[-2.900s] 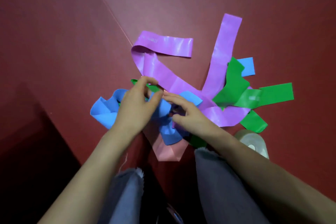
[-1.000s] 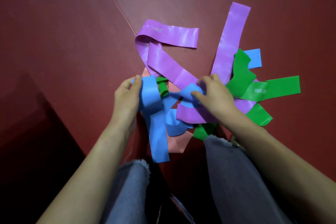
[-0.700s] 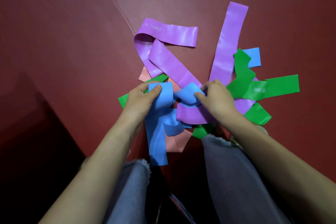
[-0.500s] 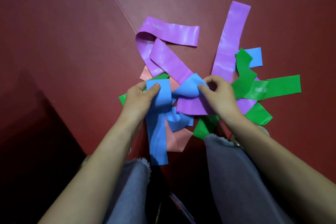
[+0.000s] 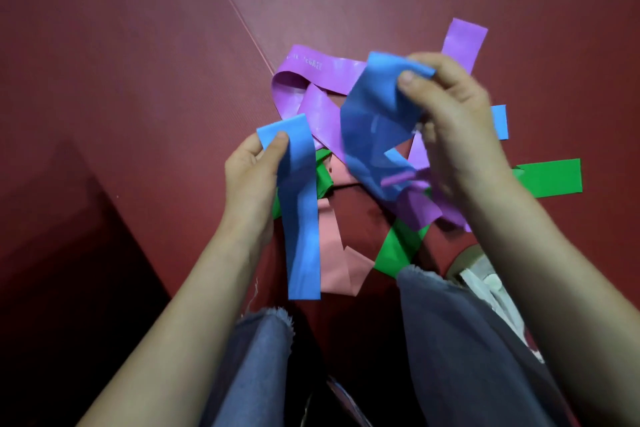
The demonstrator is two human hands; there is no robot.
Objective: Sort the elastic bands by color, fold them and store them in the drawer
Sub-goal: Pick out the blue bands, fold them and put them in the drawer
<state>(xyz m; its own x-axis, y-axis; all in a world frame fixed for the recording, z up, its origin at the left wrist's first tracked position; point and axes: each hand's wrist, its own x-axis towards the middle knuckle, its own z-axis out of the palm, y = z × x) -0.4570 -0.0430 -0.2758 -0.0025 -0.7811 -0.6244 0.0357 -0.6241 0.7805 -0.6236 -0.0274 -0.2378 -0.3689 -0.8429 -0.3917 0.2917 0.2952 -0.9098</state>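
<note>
My left hand [image 5: 251, 177] pinches the top of a blue band [image 5: 299, 211] that hangs straight down over the pile. My right hand [image 5: 453, 121] grips a second stretch of blue band [image 5: 372, 121], lifted and twisted above the heap; whether the two are one band I cannot tell. Underneath lie purple bands [image 5: 311, 76], green bands [image 5: 550, 178] and a pink band [image 5: 334, 260] on the dark red floor. Another blue end [image 5: 499, 121] pokes out behind my right hand.
My knees in grey jeans [image 5: 263, 357] frame the bottom of the view. A pale shoe [image 5: 485, 281] shows by my right leg. A seam line [image 5: 235, 14] runs diagonally across the red floor; a dark shadowed area [image 5: 52, 288] fills the lower left.
Both hands have lifted off the pile with blue band. The right hand rose up and away, pulling its blue stretch clear of the purple; the left raised its strip so it hangs.
</note>
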